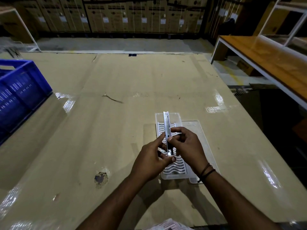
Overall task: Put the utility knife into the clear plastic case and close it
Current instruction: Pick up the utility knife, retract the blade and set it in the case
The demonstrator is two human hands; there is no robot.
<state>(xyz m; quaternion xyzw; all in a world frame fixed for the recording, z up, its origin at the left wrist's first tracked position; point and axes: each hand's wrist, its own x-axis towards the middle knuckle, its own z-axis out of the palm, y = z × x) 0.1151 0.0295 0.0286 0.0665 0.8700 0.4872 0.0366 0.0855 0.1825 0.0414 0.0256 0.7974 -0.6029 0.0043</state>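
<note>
Cardboard covers the tabletop [116, 83] in front of you, shiny with tape in places and torn at one spot near your left forearm. Your two hands meet over the case [172, 173], both pinched on the knife [166, 128]. Your left hand [149, 161] grips its near end with fingertips and thumb; your right hand [187, 146] clamps the middle, thumb on the slider side. You hold the knife lengthwise, its metal end pointing away from you, above the case and not lying in it. The case is open on the tabletop: its tray with a wavy white insert sits under your hands, and its clear lid [196, 128] lies flat to the right of the tray. A dark band circles your right wrist. A blue crate [21, 90] stands at the far left edge.
</note>
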